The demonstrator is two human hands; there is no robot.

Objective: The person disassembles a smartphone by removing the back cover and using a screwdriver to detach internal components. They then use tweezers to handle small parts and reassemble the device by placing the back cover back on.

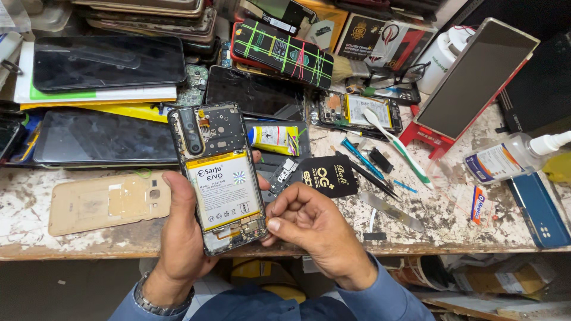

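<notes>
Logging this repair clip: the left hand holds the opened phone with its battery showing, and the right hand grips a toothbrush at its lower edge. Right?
Not quite. The head view shows the toothbrush lying on the bench, untouched. The right hand pinches the lower edge of the opened phone itself, which the left hand holds.

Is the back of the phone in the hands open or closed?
Open. The phone in the left hand has no back cover: its battery and circuit board show. The right hand touches its lower edge.
</notes>
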